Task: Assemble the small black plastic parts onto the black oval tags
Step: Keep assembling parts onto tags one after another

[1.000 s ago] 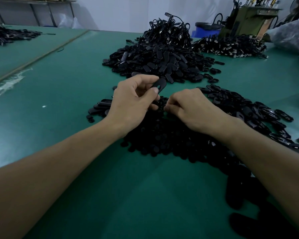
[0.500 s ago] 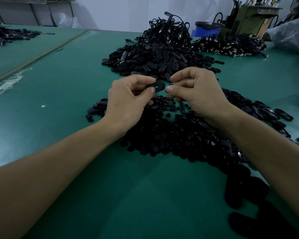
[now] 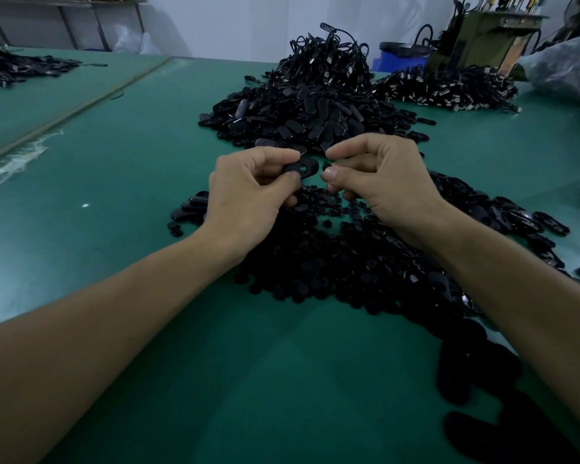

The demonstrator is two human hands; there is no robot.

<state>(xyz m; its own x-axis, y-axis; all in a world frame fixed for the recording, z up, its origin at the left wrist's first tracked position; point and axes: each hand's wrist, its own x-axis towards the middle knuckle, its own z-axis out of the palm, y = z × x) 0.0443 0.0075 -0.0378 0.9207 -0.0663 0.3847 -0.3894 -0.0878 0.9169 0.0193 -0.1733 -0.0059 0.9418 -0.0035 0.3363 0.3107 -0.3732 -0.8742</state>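
Black oval tag sits pinched between the left hand thumb and forefinger. At its 3 o'clock the right hand pinches a small part, not yet joined. Much seems left: the parts heap at 6 o'clock and the tag heap at 12.

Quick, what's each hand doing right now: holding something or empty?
Left hand: closed, pinching a black oval tag.
Right hand: closed, pinching a small black part that its fingertips mostly hide.
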